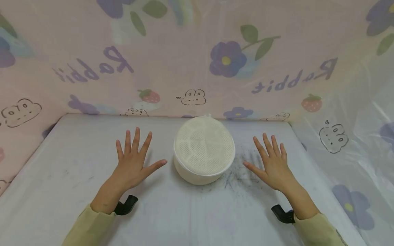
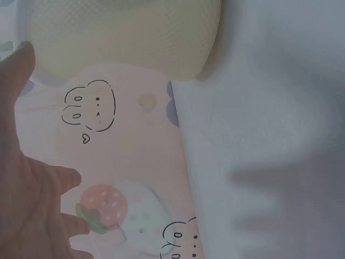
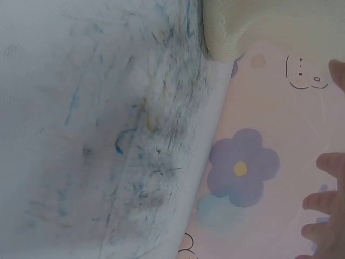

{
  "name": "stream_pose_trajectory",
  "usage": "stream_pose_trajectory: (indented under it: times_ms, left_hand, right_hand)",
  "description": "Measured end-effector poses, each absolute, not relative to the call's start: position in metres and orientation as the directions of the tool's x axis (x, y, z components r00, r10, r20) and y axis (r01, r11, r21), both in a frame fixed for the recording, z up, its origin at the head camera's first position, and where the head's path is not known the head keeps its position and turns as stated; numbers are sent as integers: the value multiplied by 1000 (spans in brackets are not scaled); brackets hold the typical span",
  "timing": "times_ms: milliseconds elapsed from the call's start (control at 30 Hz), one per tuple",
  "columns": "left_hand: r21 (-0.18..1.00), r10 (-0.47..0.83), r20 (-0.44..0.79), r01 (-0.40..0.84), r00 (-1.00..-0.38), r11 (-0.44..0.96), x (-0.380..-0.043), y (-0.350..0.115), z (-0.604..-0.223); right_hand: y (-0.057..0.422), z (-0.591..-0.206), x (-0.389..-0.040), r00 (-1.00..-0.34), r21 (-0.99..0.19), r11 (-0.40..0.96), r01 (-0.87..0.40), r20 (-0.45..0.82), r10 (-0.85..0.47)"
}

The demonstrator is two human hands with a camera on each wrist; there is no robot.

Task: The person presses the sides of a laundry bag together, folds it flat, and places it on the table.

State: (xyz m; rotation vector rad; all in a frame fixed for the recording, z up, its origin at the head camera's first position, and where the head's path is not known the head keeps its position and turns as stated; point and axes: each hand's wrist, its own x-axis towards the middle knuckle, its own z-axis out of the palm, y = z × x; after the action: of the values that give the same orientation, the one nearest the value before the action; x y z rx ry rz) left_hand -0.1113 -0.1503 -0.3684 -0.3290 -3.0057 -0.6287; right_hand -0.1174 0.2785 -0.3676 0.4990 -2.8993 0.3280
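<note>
Upright toward the far side of a white counter (image 1: 191, 218), roughly midway between two outstretched hands: a cylindrical cream mesh laundry bag (image 1: 204, 147), with a flat round mesh top, a white rim and a small white tab at the far edge. To one side of it, the left hand (image 1: 130, 167), open, palm down, fingers straight and spread, thumb pointing at the bag but apart from it. To the other side, the right hand (image 1: 274, 169), likewise open and spread, thumb toward the bag, also apart from it. Nothing in either grasp. Beneath both hands, soft shadows on the counter. Near the bag and under the right hand, a patch of dark smudges (image 1: 243, 167), seen from the right wrist with blue and yellowish streaks among them. At the wrists, pale green sleeves (image 1: 89, 227) and black curved pieces (image 1: 127, 206). Behind the counter and along both sides, a pinkish printed sheet (image 1: 172, 51) with purple flowers (image 1: 227, 59), strawberries (image 1: 312, 103), outlined rabbit faces (image 1: 193, 97) and mirrored "Rabbit" lettering (image 1: 295, 77).
</note>
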Motion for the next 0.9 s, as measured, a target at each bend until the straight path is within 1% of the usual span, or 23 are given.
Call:
stream_pose_trajectory:
  times_ms: [233, 400, 533, 700, 800, 900]
  left_hand:
    - [422, 181, 119, 214, -976, 881, -111, -148, -366]
    - [482, 133, 168, 199, -977, 853, -112, -147, -364]
    - [538, 80, 251, 207, -965, 817, -113, -144, -364]
    - [607, 13, 343, 232, -939, 760, -115, -137, -362]
    - [638, -11, 359, 237, -933, 733, -115, -133, -360]
    - [667, -24, 339, 222, -941, 711, -116, -130, -357]
  right_hand:
    - [277, -365, -119, -924, -199, 916, -348, 237, -299]
    - [274, -366, -123, -914, -303, 884, -357, 309, -263]
    - [271, -365, -125, -902, -400, 840, -367, 372, -217]
    - [267, -364, -125, -907, -485, 801, -351, 390, -162]
    - [264, -363, -125, -905, -512, 785, -348, 402, -139]
    - [261, -361, -126, -902, -539, 766, -351, 413, -123]
